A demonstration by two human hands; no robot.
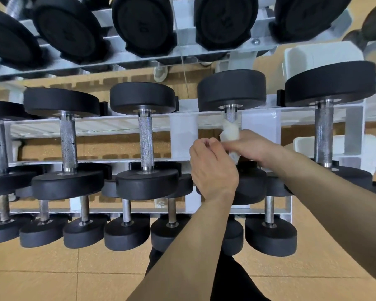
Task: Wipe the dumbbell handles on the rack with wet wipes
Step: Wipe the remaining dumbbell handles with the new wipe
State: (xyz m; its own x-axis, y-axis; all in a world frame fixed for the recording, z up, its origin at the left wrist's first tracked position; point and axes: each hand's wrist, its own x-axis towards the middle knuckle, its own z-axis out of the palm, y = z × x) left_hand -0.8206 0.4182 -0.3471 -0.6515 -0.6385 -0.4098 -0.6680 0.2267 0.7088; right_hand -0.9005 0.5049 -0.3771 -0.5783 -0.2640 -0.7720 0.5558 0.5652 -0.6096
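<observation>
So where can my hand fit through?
Open gap between the knurled steel handle and its neighbour. The tan floor tiles in front are bare. Crowded: small black dumbbells on the bottom row, and where the left hand and right hand hold the white wet wipe.

both bare forearms are reaching forward and converging. the right hand is curling round a wipe, knuckles up. the left hand is sitting just left of that grip, fingers curled, their hold hidden.

Both hands meet at the middle tier's third dumbbell handle.
</observation>
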